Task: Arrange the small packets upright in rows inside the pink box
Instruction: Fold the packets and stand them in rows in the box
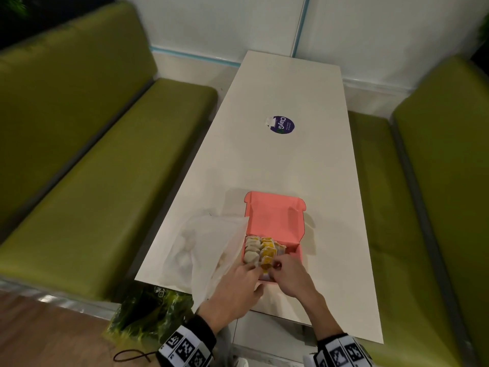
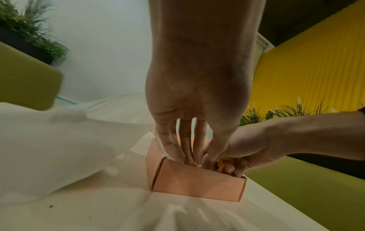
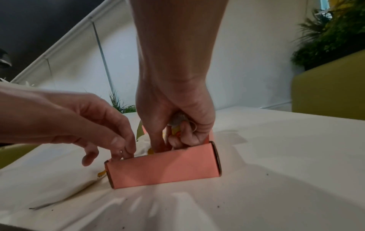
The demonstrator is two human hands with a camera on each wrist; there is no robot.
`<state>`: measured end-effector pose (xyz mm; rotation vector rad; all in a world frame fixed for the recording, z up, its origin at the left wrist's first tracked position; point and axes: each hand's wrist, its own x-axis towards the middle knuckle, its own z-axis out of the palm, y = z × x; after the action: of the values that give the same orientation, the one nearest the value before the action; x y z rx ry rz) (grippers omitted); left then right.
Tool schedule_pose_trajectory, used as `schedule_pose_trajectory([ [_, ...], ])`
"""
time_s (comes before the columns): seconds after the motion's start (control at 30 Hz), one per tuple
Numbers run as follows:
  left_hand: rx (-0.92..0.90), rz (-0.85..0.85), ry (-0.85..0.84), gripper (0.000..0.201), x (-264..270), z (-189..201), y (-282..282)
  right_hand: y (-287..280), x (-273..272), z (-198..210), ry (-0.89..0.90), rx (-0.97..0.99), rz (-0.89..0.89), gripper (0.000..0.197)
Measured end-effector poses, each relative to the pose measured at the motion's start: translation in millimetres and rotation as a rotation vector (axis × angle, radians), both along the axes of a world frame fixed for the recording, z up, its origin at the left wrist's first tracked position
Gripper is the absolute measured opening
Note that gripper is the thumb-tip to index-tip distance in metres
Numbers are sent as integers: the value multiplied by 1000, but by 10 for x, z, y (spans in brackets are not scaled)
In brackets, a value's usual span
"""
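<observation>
mid-packing: right hand pinches a packet, seemingly, over the pink box on the bench; left hand, fingers straight, steadies the rows. next, slot it upright.

The box sits on the tabletop near its front edge. Packets stand in rows inside its left part. A plastic bag lies just left, touching it. A sticker lies farther back.
</observation>
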<state>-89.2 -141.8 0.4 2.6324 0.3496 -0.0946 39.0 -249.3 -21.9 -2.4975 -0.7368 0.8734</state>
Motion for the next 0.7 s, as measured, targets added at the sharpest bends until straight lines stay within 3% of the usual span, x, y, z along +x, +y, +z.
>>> schedule_pose_trajectory([
  [0.17,27,-34,5,30,2,0,-8,3,-25,-18,-34,64,-165,17],
  [0.53,-15,-26,-26,33,-25,-37,14,-181,-92,7,-104,90,-268,19],
  [0.7,33,-68,-44,32,-2,-80,3,-106,-189,-46,-147,109,-57,9],
])
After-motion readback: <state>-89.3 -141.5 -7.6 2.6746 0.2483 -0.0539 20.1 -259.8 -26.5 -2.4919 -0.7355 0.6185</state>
